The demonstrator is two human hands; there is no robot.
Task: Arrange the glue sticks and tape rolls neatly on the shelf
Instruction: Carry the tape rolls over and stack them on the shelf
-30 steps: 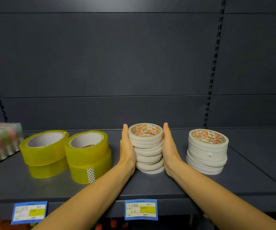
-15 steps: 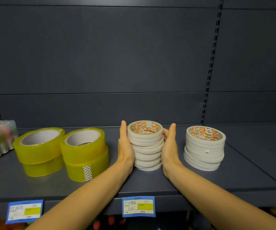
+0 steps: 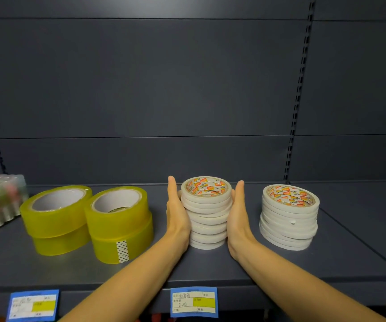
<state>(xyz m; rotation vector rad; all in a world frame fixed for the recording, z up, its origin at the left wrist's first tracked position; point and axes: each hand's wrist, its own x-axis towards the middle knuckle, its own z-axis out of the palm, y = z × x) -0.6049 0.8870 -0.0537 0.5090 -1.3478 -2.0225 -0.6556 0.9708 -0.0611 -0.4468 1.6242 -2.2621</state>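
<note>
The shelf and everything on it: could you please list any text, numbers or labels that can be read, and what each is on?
"2.00": handwritten on the middle price tag on the shelf edge.
Other characters on that tag: too small to read.
Left price tag: blurred, unreadable.
Print on the tape stack between the left hand and right hand: too small.
Print on the right stack: too small.
Yellow tape rolls: no text.
</note>
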